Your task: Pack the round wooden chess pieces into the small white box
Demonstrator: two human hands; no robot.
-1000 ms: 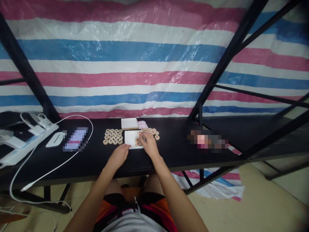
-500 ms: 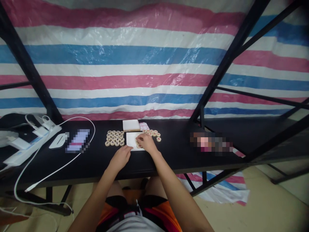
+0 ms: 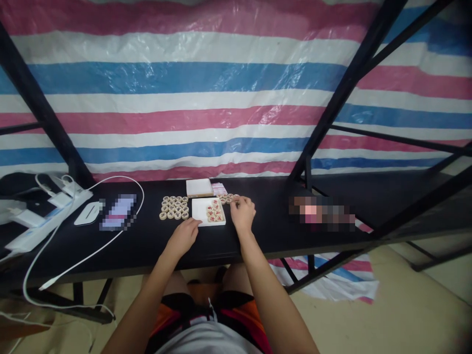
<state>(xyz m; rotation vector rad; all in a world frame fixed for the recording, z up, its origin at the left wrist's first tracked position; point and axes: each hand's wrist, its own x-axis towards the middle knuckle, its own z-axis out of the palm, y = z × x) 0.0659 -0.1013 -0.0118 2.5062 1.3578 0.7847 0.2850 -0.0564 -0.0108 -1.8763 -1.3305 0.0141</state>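
Observation:
A shallow white box [image 3: 199, 210] lies on the black table [image 3: 258, 231] with several round wooden game pieces marked in red [image 3: 214, 212] in its right half. My left hand [image 3: 183, 236] rests on the table with curled fingers touching the box's near left corner. My right hand [image 3: 242, 213] sits to the right of the box, fingers bent over a loose row of pieces [image 3: 228, 197]; I cannot see whether it holds one. A neat block of pieces marked in dark ink [image 3: 174, 208] lies left of the box.
The box's lid [image 3: 199, 187] and a pink-striped slip [image 3: 220, 188] lie behind the box. To the left are a white mouse [image 3: 87, 213], a blurred flat object [image 3: 118, 212], a power strip [image 3: 40, 219] and white cables [image 3: 84, 255]. Black frame bars [image 3: 332, 113] rise at the right.
My right hand has left the inside of the white box and moved right to the loose pieces beside it, uncovering the pieces in the box. My left hand has barely moved.

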